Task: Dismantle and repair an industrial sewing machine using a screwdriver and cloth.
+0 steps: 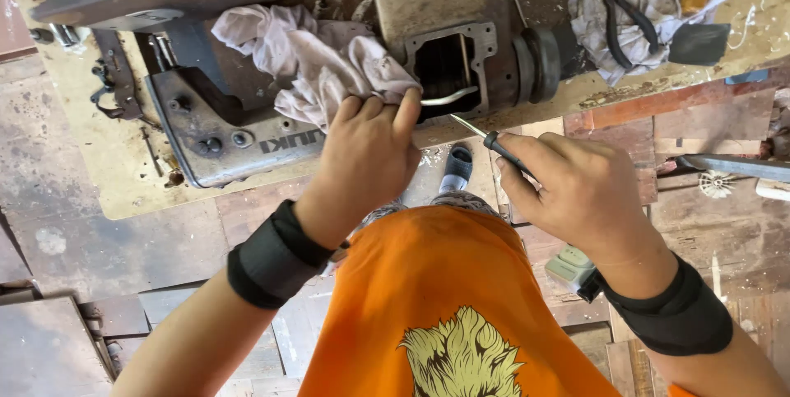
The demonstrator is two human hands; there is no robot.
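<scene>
On the dusty workbench [99,175], we are pressing our left hand [366,154] closed on a pale rag [317,64] beside the machine's opening [444,68]; our right hand [576,191] is gripping a screwdriver [494,143], its shaft angling up-left toward that opening, just beyond our left fingertips.

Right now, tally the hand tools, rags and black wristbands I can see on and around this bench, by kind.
Crumpled pale cloth rags: 2, one under the left hand, one at the bench's right end.
Hand tools: 2, thin black-handled screwdriver in the right hand, dark metal pliers on the far rag.
Black wristbands: 2.
Total: 6.
</scene>
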